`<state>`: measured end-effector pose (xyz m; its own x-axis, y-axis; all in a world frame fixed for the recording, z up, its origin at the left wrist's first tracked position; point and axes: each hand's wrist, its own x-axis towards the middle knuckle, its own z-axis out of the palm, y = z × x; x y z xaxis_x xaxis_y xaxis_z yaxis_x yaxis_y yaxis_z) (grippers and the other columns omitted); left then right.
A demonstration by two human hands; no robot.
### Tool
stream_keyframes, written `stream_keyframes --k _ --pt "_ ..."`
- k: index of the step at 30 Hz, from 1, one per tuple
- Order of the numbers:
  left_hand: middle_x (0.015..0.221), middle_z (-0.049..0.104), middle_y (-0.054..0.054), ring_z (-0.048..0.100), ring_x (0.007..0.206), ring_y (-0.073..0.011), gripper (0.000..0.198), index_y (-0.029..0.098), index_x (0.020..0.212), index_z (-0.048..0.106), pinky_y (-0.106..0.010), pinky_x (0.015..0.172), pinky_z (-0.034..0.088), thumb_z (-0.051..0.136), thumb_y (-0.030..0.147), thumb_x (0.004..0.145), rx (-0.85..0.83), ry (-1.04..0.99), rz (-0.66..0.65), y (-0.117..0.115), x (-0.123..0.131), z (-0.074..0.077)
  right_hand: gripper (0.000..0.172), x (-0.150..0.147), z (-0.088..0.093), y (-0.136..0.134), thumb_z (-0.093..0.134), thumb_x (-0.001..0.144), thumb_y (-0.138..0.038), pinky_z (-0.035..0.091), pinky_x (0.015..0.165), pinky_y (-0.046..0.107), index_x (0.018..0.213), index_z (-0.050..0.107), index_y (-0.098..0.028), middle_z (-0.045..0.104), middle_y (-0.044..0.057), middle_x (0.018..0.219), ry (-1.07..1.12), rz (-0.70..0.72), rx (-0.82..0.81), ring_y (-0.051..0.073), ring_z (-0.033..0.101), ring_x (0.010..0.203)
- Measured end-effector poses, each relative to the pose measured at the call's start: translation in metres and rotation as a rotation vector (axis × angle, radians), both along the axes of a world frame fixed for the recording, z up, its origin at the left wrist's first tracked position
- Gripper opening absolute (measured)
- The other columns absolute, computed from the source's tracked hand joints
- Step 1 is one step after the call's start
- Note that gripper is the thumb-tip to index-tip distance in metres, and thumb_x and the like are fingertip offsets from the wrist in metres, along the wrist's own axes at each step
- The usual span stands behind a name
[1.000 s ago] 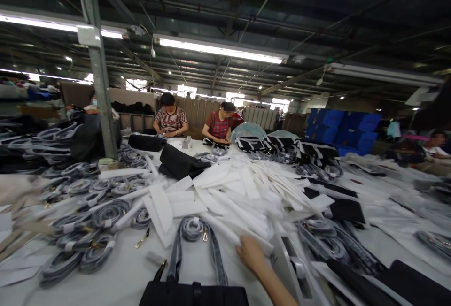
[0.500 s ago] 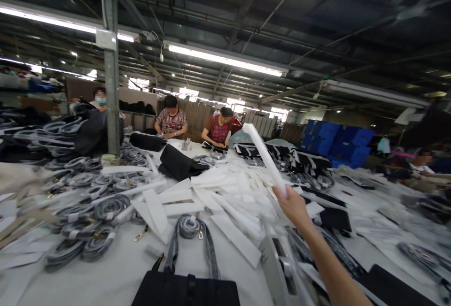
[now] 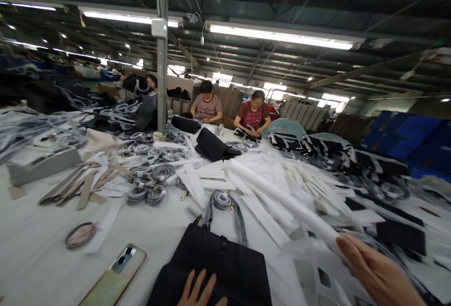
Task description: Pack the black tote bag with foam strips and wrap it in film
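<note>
The black bag [image 3: 229, 261] lies on the worktop [image 3: 45, 268], the left hand [image 3: 199, 292] resting splayed on its face and gripping nothing. Right of the bag, the right hand [image 3: 375, 266] grasps one end of a long white roll [image 3: 289, 202] (it slants across white sheets [image 3: 268, 231] beyond the bag). Left of the bag lies a phone [image 3: 116, 275].

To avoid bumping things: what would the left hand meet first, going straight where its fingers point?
The left hand lies over the black bag; ahead, probably its small tab first, though depth is unclear.
</note>
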<state>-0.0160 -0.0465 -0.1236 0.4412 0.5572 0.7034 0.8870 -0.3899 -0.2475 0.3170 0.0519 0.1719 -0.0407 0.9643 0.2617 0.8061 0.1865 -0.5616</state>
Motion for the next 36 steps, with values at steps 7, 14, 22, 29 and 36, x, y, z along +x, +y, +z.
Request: stream_keyframes --k 7,14,22,29,36 --pt "0.128 0.060 -0.004 0.054 0.112 -0.0280 0.050 0.041 0.140 0.039 -0.054 0.111 0.013 0.050 0.049 0.091 0.010 0.120 -0.017 -0.006 -0.008 0.023 0.054 -0.039 -0.018 -0.002 0.042 0.080 -0.074 0.034 0.046 0.028 0.072 0.053 -0.022 0.046 -0.002 0.052 0.537 -0.018 -0.364 0.014 0.040 0.045" --pt "0.146 0.043 -0.007 0.042 0.126 -0.0333 0.070 0.038 0.146 0.031 -0.053 0.108 0.019 0.052 0.061 0.084 -0.273 -0.037 -0.052 -0.021 -0.003 0.025 0.053 -0.033 -0.034 0.010 0.050 0.079 -0.071 0.032 0.043 0.025 0.072 0.055 -0.019 0.047 -0.003 0.051 0.576 -0.013 -0.385 0.011 0.040 0.043" --pt "0.156 0.026 -0.005 0.033 0.135 -0.0354 0.068 0.041 0.147 0.025 -0.057 0.108 0.026 0.055 0.048 0.087 -0.540 -0.107 -0.087 -0.030 -0.005 0.020 0.047 -0.023 -0.059 0.008 0.060 0.079 -0.062 0.035 0.040 0.022 0.071 0.057 -0.017 0.051 -0.003 0.051 0.743 -0.036 -0.427 0.009 0.043 0.042" --pt "0.157 0.023 -0.003 0.030 0.137 -0.0354 0.068 0.041 0.146 0.026 -0.057 0.109 0.027 0.057 0.048 0.086 -0.604 -0.162 -0.069 -0.031 -0.004 0.032 0.026 -0.114 -0.073 -0.001 0.066 0.082 -0.048 0.051 0.094 0.032 0.095 0.061 -0.025 0.069 -0.002 0.098 1.528 0.038 -0.190 0.015 0.063 0.100" --pt "0.152 0.035 -0.004 0.032 0.136 -0.0313 0.068 0.032 0.149 0.022 -0.055 0.111 0.026 0.051 0.046 0.090 -0.692 -0.187 -0.090 -0.034 -0.004 0.038 0.052 -0.225 -0.186 -0.096 0.068 0.075 -0.060 0.057 0.073 0.039 0.110 0.060 -0.022 0.070 0.007 0.094 1.310 0.144 -0.823 0.024 0.069 0.086"
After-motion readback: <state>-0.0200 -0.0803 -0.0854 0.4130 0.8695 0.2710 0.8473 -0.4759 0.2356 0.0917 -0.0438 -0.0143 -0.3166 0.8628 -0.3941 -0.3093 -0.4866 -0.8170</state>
